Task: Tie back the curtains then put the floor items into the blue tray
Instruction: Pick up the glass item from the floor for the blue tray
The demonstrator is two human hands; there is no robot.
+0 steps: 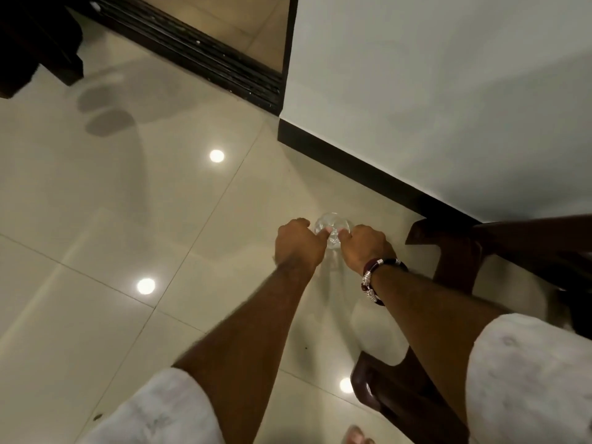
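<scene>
Fingers of 2 hands close on a clear glass object (pixel 331 230) low over the tiled floor (pixel 128 219).

The left hand (pixel 299 243) and the right hand (pixel 366 248) are curled, their thumb tips pinching the clear piece from either side; what it holds, if anything, cannot be told. It sits near the dark skirting (pixel 368 169) under the pale wall (pixel 432 91), beside a dark wooden furniture leg (pixel 455 254). A beaded bracelet (pixel 373 280) circles the right wrist.
</scene>
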